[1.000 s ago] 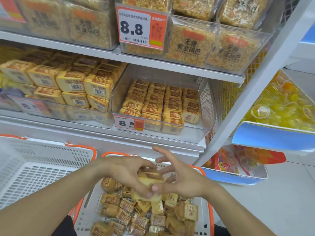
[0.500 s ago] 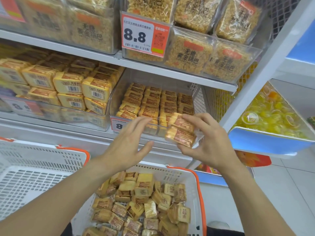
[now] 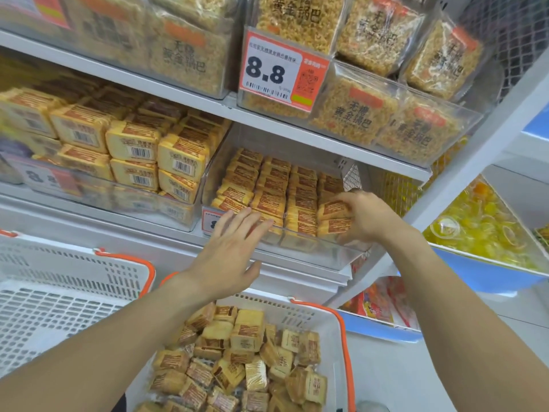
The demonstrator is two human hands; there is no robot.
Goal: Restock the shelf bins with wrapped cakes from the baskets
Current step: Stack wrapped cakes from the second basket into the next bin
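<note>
Both forearms are extending up and forward. Left hand is showing palm down, fingers straight and slightly spread, thumb out to the side. Right hand is curling its fingers, wrist bent inward toward the left.

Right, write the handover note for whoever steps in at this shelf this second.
Right hand: holds two stacked wrapped cakes at the front right corner of the clear bin, inside it; grip not released.
Left hand: open, fingers straight, reaching toward the bin's front edge, holding nothing.
Done: the bin holds several rows of cakes, its right rows lower than the rest.
Left: let go of the pair, then bring more from the orange-rimmed basket below, which holds many loose cakes. The white basket on the left shows no cakes in view.
</note>
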